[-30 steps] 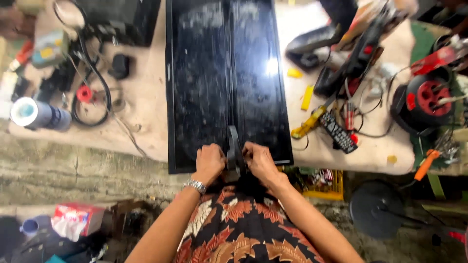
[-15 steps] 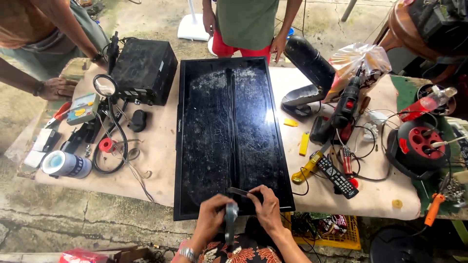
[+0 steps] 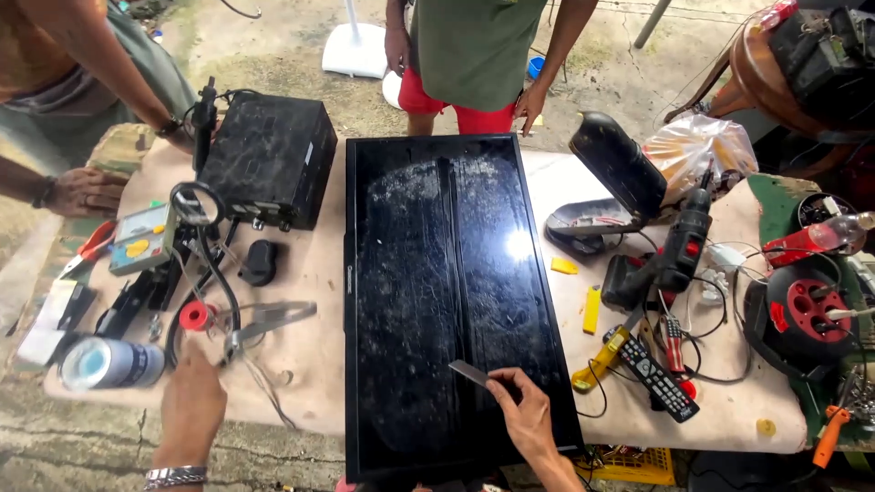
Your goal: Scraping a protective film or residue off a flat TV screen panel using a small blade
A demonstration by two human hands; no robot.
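Note:
A black flat-screen panel [image 3: 437, 273] lies face up along the middle of the workbench, dusty and scratched. My right hand [image 3: 524, 415] rests on its near right part and pinches a thin grey metal strip [image 3: 470, 373] between thumb and fingers. My left hand [image 3: 190, 401] is off the panel at the bench's near left edge, fingers curled, close to metal pliers [image 3: 264, 323] and a red tape roll [image 3: 193, 316]. A bracelet sits on that wrist.
A black box [image 3: 269, 164], a multimeter [image 3: 143, 240] and cables sit left. A remote [image 3: 654, 374], a drill [image 3: 685, 239], a yellow tool and a red reel [image 3: 807, 310] sit right. One person stands beyond the bench's far edge, another leans at far left.
Both hands were together at the panel's near edge. Now my left hand has moved out left off the panel, and my right hand has lifted the grey strip onto the screen.

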